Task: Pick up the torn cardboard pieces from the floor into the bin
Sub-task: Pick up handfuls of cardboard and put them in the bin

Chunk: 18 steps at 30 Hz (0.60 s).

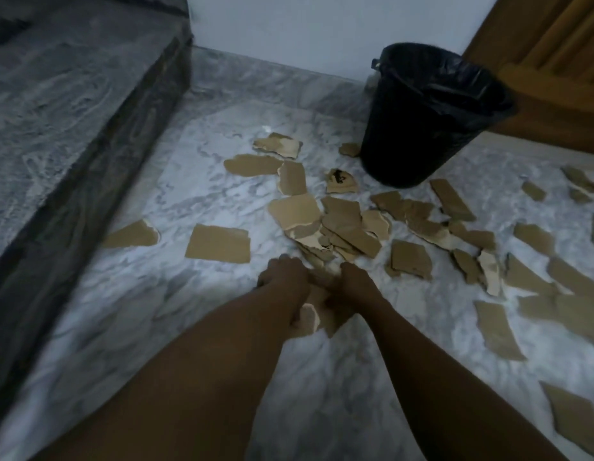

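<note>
Torn cardboard pieces (342, 221) are scattered flat over the marble floor (205, 188), thickest in a heap just ahead of the hands, with more strewn to the right and a few singles to the left. Most are seen still on the floor; none can be seen inside the bin (422, 121), whose interior is dark. The bin is stood upright beyond the heap, near the wall (322, 28), lined with a black bag (455, 78), its mouth left open to receive scraps. Left hand (282, 276) and right hand (354, 281) are brought together low at the near edge of the heap, fingers curled down around a small bundle (309, 319) of scraps that shows beneath the wrists. Both hands are judged to be used so several scraps can be gathered at once rather than singly. Finger detail is blurred, so the exact pinch cannot be told. A raised stone step (72, 128) is seen at left, a wooden door (538, 44) at upper right. The task is judged barely begun.
</note>
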Available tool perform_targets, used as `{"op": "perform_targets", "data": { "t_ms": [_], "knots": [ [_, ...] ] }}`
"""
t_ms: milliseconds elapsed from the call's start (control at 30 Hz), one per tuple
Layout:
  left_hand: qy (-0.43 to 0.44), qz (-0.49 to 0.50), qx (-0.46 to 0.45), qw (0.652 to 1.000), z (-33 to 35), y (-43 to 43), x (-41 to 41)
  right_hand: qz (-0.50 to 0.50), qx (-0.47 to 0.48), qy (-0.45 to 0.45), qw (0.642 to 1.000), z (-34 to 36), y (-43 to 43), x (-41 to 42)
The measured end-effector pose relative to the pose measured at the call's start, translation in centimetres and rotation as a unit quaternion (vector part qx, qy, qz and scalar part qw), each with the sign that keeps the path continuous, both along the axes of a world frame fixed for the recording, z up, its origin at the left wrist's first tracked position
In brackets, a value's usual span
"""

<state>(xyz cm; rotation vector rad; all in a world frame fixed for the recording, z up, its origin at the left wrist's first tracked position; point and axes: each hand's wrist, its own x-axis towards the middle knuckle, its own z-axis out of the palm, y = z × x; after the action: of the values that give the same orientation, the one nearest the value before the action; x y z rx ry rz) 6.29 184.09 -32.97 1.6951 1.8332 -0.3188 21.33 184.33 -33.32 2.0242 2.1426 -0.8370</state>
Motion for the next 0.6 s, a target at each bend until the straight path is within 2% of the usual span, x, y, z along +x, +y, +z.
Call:
{"op": "perform_targets", "data": {
  "t_ms": [100,200,300,333,400,500,600],
  "knots": [
    [0.005,0.011,0.054,0.998,-0.2,0.0,0.0,0.008,-0.015,0.003,1.000,1.1,0.6,0.9],
    [0.025,0.039,0.017,0.999,-0.5,0.1,-0.1,-0.017,-0.028,0.044,0.998,2.3,2.2,2.2],
    [0.084,-0.017,-0.061,0.994,0.0,0.5,-0.9,-0.100,-0.036,0.119,0.987,3.5,4.8,4.2],
    [0.078,-0.018,-0.075,0.994,0.2,0.4,-1.2,-0.123,-0.034,0.150,0.980,3.7,5.7,4.4],
    [0.046,-0.005,-0.045,0.998,0.0,0.4,-2.1,-0.166,-0.005,0.192,0.967,3.7,7.5,4.2],
    [0.038,-0.009,-0.017,0.999,-0.5,-0.3,-2.6,-0.169,0.052,0.160,0.971,2.9,10.3,3.1],
    [0.008,0.006,-0.031,0.999,-1.1,-0.7,-2.8,-0.131,0.002,0.073,0.989,1.7,10.9,1.7]
  ]
}}
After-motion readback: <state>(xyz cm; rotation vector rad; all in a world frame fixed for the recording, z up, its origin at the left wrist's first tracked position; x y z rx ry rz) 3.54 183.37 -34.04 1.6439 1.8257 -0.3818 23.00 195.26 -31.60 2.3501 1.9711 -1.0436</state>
